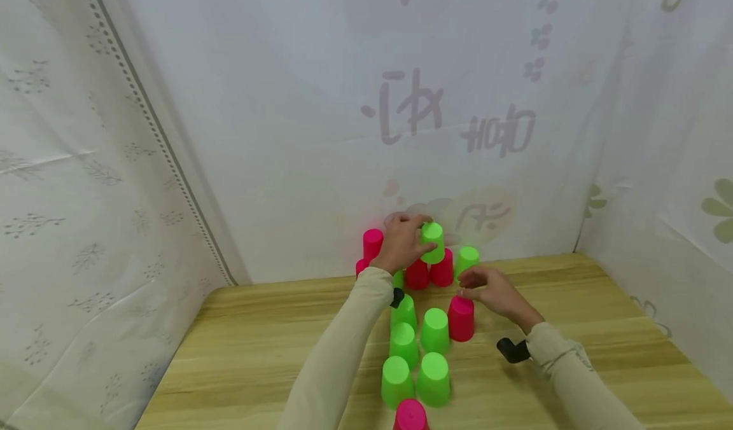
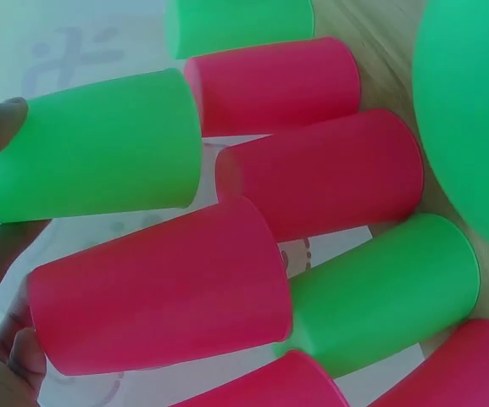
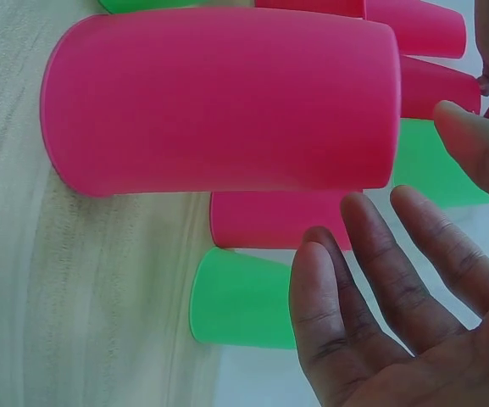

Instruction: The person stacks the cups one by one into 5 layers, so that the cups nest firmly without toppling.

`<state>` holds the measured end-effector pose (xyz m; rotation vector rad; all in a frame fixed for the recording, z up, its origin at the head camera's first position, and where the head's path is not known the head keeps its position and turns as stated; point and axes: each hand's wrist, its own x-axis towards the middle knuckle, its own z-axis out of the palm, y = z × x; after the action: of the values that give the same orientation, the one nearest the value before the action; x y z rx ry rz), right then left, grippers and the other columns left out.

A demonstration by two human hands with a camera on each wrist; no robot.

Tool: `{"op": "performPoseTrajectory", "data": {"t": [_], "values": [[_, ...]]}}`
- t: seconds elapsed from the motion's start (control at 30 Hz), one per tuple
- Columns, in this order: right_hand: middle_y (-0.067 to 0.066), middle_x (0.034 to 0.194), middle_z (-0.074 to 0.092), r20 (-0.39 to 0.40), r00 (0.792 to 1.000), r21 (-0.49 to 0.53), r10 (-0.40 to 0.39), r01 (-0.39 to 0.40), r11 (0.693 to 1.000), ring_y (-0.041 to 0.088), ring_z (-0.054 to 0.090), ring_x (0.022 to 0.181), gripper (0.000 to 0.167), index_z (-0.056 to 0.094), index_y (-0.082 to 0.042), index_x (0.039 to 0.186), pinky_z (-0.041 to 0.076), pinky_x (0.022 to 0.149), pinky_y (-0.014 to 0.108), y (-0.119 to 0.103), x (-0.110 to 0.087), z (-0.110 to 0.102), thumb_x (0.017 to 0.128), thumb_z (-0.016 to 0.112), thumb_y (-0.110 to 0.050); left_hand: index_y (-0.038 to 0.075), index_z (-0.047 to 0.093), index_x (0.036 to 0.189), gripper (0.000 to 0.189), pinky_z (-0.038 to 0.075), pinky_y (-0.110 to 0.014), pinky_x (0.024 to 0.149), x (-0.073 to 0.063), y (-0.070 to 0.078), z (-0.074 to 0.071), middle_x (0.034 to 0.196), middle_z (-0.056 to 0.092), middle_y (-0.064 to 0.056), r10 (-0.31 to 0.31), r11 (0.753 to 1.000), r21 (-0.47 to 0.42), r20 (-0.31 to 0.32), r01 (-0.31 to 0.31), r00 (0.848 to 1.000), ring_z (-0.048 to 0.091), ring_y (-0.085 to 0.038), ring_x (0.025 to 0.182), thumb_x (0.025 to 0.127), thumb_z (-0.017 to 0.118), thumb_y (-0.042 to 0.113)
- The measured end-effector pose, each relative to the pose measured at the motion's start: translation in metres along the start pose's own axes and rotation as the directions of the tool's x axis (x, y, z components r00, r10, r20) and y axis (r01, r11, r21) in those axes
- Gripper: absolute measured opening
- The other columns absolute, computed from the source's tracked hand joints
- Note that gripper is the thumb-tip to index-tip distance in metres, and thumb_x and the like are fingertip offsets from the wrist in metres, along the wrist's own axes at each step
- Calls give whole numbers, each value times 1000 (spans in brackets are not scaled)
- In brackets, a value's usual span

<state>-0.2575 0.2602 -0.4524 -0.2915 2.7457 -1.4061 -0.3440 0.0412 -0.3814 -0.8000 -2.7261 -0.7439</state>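
My left hand [image 1: 399, 244] pinches an upside-down green cup [image 1: 432, 243] between thumb and fingers, raised above the back row. In the left wrist view, the thumb is at the base of this green cup [image 2: 100, 148]. Just below it there is a pink cup [image 2: 159, 292], fingers of the same hand close by its narrow end. Under the held cup in the head view stand pink cups [image 1: 441, 268]. My right hand [image 1: 497, 294] holds nothing, its fingers loosely spread beside the top of a pink cup [image 1: 461, 319]; the right wrist view shows these fingers apart.
Several upside-down green cups [image 1: 433, 379] stand in front, between the forearms, with a pink cup [image 1: 411, 415] at the lower frame edge. A green cup [image 1: 467, 261] ends the back row at right. The wooden table [image 1: 258, 347] meets a patterned white curtain [image 1: 275, 163] behind.
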Motion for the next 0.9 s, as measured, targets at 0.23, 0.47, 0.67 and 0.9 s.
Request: {"op": "performPoseTrajectory", "data": {"t": [0.23,0.47,0.67,0.9], "values": [[17,115,70,-14,1000,4,26,-26,1000,27,65,107,34,65,0,120,56,84,34,4,-3,2,94,69,-22,19,62,128,50,44,-41,101,-1,4,0,114,65,-7,3,995,105,4,-3,1000,46,-26,125,86,78,41],[13,112,71,-31,999,-3,28,-28,1000,27,65,106,34,65,2,120,56,80,31,6,-5,5,95,68,-19,12,63,120,48,29,-46,115,-2,3,0,107,68,-7,21,983,181,9,-22,1000,46,-27,126,86,78,41],[13,116,69,-5,1000,27,9,-9,1000,27,64,108,36,64,0,122,57,80,31,7,-7,3,95,68,-24,10,63,120,49,33,-47,109,1,-1,5,106,73,-6,67,965,255,-35,-55,997,51,-27,118,86,78,41],[22,123,66,68,996,60,-65,61,996,28,63,111,49,60,0,128,55,87,35,10,-12,0,90,75,-26,10,61,119,50,40,-46,102,2,-2,13,108,75,-6,145,914,394,-101,-95,984,54,-28,115,83,80,39]]}}
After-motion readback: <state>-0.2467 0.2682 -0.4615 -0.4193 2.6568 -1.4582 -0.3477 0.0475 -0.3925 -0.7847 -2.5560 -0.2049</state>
